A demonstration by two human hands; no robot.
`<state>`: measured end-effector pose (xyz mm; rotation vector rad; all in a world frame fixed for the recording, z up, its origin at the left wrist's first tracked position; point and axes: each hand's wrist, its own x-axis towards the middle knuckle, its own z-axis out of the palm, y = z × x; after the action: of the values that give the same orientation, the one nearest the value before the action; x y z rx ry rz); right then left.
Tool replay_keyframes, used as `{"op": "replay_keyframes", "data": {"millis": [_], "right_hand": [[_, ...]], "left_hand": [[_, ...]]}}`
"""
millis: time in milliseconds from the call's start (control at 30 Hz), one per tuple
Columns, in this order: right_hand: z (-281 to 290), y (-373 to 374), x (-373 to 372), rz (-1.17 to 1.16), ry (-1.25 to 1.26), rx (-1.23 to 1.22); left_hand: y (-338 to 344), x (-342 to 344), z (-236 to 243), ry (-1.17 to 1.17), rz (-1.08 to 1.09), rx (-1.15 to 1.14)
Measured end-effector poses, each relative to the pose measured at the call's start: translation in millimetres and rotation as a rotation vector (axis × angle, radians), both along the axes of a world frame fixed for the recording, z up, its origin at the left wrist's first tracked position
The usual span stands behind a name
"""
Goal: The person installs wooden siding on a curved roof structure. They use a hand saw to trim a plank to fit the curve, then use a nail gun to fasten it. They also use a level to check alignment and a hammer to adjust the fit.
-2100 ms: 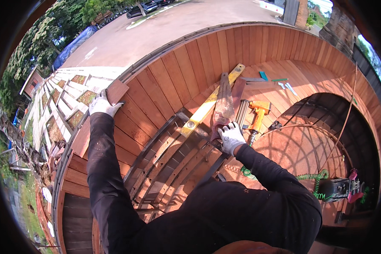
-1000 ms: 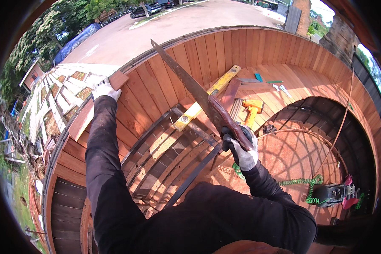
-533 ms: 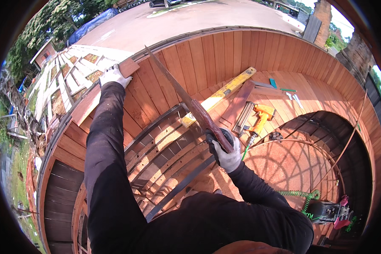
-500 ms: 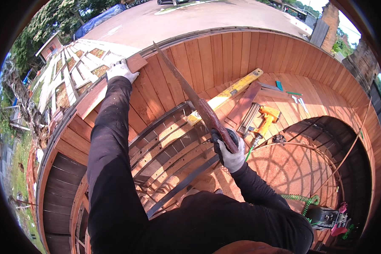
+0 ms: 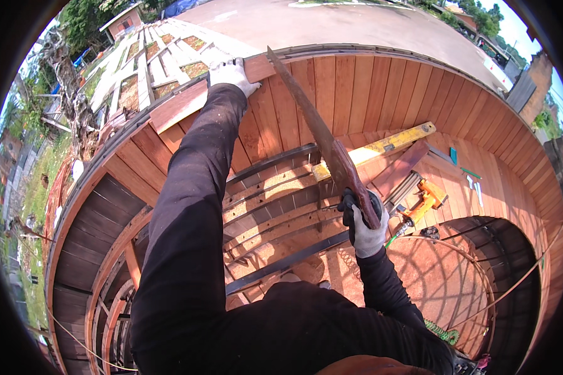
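My left hand [image 5: 233, 76], in a pale glove, grips a flat reddish-brown wooden board [image 5: 180, 107] lying along the top rim of a curved plank wall [image 5: 350, 87]. The board shows on both sides of the hand. In my gloved right hand [image 5: 368, 230] is a handsaw [image 5: 309, 115], held by its dark reddish handle. Its long, rusty brown blade points up and away to the left. The tip overlaps the board's right end in the picture; whether they touch I cannot tell.
Right of the saw, a yellow spirit level [image 5: 388, 147], a dark plank [image 5: 406, 165] and an orange nail gun [image 5: 428, 197] with a green hose lie on the slatted curved seat [image 5: 500, 169]. Open framing with curved ribs [image 5: 275, 215] is below my arms. A thin cord [image 5: 513, 290] crosses at right.
My view has turned, so the surroundings sit farther right in the picture. The saw's tip has come closer to the board's right end. Both hands keep their holds.
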<state>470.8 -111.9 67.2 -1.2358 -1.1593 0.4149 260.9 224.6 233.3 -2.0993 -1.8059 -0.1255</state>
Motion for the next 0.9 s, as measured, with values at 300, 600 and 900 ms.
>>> {"op": "replay_keyframes", "data": {"millis": [300,600,900], "right_hand": [[7,-12,9,0.056,0.126,-0.179],[16,-7,19,0.105,0.094,-0.201],[62,-9,21,0.072,-0.075,-0.068]], "left_hand": [[13,0,-13,0.000,0.022,0.057],[10,3,-12,0.000,0.012,0.049],[12,0,-14,0.030,0.034,0.061]]}}
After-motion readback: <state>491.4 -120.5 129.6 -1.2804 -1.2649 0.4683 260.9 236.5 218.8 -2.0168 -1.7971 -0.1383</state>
